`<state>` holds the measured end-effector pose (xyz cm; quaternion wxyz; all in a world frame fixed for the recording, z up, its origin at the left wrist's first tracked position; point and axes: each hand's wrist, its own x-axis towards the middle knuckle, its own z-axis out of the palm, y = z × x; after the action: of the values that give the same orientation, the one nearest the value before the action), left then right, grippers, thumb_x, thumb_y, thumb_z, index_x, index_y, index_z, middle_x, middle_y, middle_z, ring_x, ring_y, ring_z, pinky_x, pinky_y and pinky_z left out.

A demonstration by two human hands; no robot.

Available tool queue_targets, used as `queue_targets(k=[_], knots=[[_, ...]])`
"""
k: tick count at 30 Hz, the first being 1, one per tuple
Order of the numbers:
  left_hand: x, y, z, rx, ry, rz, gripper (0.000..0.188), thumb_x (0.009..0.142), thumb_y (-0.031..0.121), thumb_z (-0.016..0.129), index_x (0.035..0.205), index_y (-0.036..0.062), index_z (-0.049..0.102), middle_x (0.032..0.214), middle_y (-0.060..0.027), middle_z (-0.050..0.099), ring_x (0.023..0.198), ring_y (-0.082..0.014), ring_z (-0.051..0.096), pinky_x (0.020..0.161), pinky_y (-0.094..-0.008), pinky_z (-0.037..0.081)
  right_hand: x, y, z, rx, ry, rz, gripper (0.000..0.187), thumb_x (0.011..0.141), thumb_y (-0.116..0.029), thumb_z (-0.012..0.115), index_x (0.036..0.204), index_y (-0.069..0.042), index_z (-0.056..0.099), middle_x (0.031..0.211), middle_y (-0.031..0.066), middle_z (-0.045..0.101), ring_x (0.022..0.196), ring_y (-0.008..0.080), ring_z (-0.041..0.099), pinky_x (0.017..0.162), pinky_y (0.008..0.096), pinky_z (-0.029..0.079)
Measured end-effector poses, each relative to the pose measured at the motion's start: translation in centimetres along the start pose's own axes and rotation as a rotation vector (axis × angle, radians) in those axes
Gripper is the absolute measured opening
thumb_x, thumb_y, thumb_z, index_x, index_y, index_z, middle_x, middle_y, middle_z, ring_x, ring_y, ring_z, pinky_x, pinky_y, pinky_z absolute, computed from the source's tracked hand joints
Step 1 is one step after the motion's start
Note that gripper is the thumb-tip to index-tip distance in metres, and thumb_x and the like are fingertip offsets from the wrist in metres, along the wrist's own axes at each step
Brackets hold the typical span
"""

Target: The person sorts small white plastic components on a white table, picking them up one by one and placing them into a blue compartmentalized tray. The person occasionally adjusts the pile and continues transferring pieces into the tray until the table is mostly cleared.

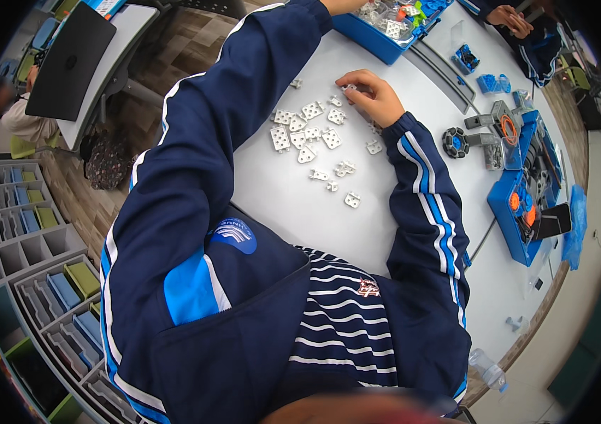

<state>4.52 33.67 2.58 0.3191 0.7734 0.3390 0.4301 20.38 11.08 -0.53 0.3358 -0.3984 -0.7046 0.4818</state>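
My right hand (pixel 376 100) is over the white table, thumb and index finger pinched on a small white connector piece (pixel 349 87). Only a sliver of that piece shows between the fingertips. Left of the hand lie several white perforated connector pieces (pixel 312 110) in a loose group, some flat plates, some angled. Closer to me sit a few more, among them a single bracket-like white piece (pixel 352 199). At the top edge, my left hand (pixel 344 5) reaches to a blue bin (pixel 367 39) holding mixed white, green and orange parts; its fingers are cut off by the frame.
On the right stand a blue box (pixel 509 215) of dark and orange parts, a black wheel (pixel 455 143) and a small blue tray (pixel 466 59). Another person's hands (pixel 511 20) are at the top right. A dark laptop (pixel 71 60) is on another table at left.
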Motion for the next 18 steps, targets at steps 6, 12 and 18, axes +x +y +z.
queue_targets(k=[6, 12, 18], knots=[[-0.7, 1.9, -1.7, 0.114, 0.120, 0.134, 0.024, 0.081, 0.002, 0.059, 0.100, 0.0004, 0.074, 0.091, -0.0144, 0.075, 0.082, -0.0248, 0.071, 0.075, -0.0343, 0.055, 0.3, -2.6, -1.5, -0.124, 0.134, -0.118, 0.018, 0.096, -0.012, 0.065, 0.110, -0.009, 0.076, 0.107, 0.0027, 0.071, 0.095, 0.0124, 0.067, 0.074, 0.0249, 0.054], [-2.6, 2.5, -2.6, 0.242, 0.010, 0.074, 0.020, 0.073, 0.014, 0.072, 0.087, 0.0023, 0.079, 0.083, -0.0171, 0.075, 0.080, -0.0273, 0.073, 0.076, -0.0373, 0.057, 7.0, -3.1, -12.7, -0.576, 0.694, -0.380, 0.018, 0.089, -0.024, 0.073, 0.100, -0.010, 0.079, 0.092, 0.0077, 0.077, 0.080, 0.0167, 0.071, 0.071, 0.0307, 0.054], [-2.6, 3.4, -1.8, 0.247, 0.094, 0.080, 0.018, 0.072, 0.015, 0.071, 0.084, 0.0051, 0.079, 0.082, -0.0168, 0.074, 0.079, -0.0304, 0.072, 0.075, -0.0392, 0.056, 12.9, 2.0, -17.0, -0.910, 0.663, -0.074, 0.025, 0.083, -0.034, 0.077, 0.096, -0.013, 0.079, 0.091, 0.0103, 0.072, 0.090, 0.0300, 0.068, 0.082, 0.0428, 0.054]])
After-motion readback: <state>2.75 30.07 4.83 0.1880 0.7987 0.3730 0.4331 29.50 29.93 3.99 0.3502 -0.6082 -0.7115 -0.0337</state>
